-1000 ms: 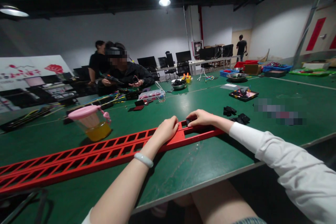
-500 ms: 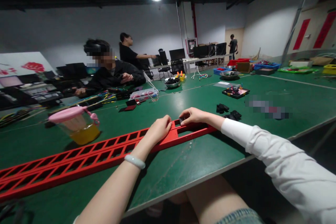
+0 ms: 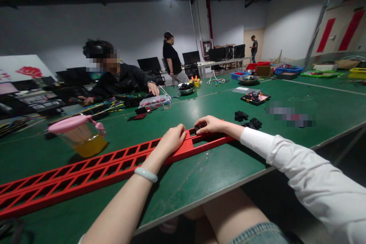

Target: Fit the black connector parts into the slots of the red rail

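Small black part: pinched between thumb and fingers of the right hand (image 3: 210,125), at the opening beside the solid plate of the red slotted frame; seating cannot be told.
Red slotted frame (image 3: 185,146): laid flat on the green tabletop (image 3: 200,177); best kept from sliding.
Left hand (image 3: 174,138): rested on the frame, fingers bent; whether it is gripped cannot be told.
Pressure: best applied evenly, part squared to the opening, never forced.
Loose black parts (image 3: 253,123): heaped near the right forearm.

1. Frame (image 3: 187,145) here, lying on the table (image 3: 223,179) toward its near edge.
2. And the jug (image 3: 85,141), just behind the frame's left stretch.
3. Loose parts (image 3: 254,123), beyond the frame's right end; tray (image 3: 248,102) behind them.
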The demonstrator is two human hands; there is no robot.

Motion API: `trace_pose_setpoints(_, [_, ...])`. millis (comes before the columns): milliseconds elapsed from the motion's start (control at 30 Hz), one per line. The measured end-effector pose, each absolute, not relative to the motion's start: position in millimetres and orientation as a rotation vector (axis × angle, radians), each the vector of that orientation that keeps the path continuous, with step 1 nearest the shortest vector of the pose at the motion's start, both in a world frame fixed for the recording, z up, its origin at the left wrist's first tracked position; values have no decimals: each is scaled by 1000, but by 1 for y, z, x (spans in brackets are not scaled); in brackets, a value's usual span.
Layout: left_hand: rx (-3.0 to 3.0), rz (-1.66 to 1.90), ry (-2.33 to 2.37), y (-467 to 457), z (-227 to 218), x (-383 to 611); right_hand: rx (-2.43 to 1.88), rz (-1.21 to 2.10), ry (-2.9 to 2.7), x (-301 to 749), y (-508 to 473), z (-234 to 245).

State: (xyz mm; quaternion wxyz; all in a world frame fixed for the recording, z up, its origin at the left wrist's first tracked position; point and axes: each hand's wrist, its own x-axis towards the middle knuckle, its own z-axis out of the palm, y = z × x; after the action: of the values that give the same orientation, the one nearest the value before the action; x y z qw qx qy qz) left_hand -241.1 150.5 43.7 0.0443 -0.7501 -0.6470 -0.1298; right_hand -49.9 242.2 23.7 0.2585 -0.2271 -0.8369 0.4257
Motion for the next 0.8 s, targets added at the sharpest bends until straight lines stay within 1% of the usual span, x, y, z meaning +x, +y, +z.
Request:
trace_pose_setpoints(200, [-2315,-411,-1939,149,43,-241,-627,1191,-2228,-48,239,23])
trace_pose_setpoints(433, [-2321,-416,-1909,150,41,-243,-595,944,-2335,-51,241,18])
trace_pose_setpoints(600, [-2310,-396,-1908,150,41,-242,-576,858,-2372,-52,242,16])
trace_pose_setpoints(800, [-2310,-378,-1917,150,43,-241,-548,834,-2369,-51,241,18])
